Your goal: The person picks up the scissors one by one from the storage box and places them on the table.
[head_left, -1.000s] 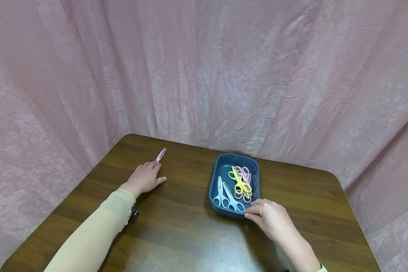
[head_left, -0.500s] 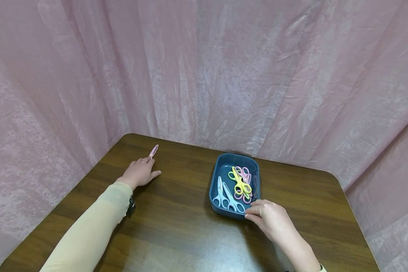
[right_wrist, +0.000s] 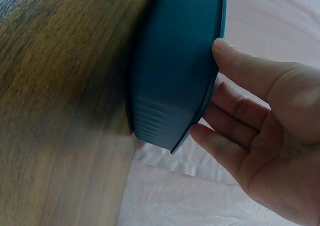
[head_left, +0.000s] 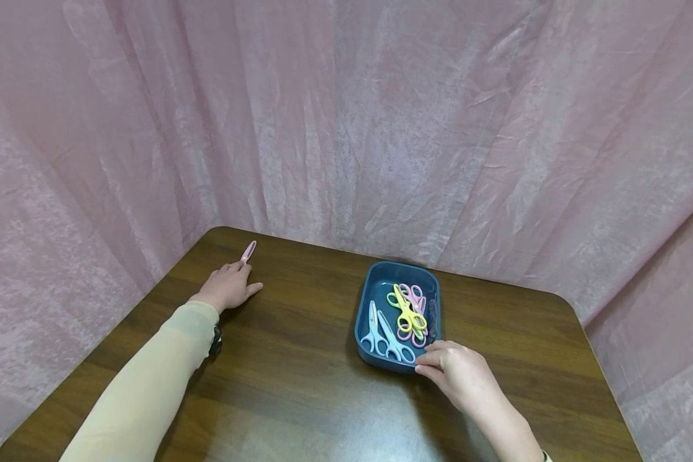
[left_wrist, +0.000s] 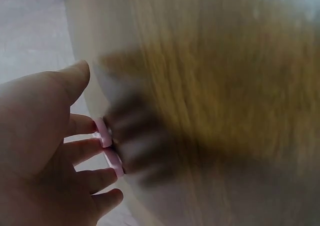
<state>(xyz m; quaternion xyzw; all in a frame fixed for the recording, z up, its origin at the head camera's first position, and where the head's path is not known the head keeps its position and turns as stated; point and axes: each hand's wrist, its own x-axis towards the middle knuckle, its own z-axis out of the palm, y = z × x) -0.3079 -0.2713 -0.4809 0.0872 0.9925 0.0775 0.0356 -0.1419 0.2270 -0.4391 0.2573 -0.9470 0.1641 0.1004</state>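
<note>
Touching the pink scissors (head_left: 249,250) near the far left corner of the surface (head_left: 300,327), the left hand (head_left: 225,287) has its fingers a little apart. The right hand (head_left: 461,373) has thumb and fingers clamped on the rim of the blue tray (head_left: 381,289), where yellow scissors (head_left: 406,312), light-blue scissors (head_left: 373,330) and other pink scissors (head_left: 421,307) lie.

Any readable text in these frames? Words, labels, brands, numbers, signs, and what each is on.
None readable.
Blue tray: moulded ridges on its side, no lettering seen.
Scissors in the tray: any markings too small to read.
Pink item at the left hand: no text visible.
</note>
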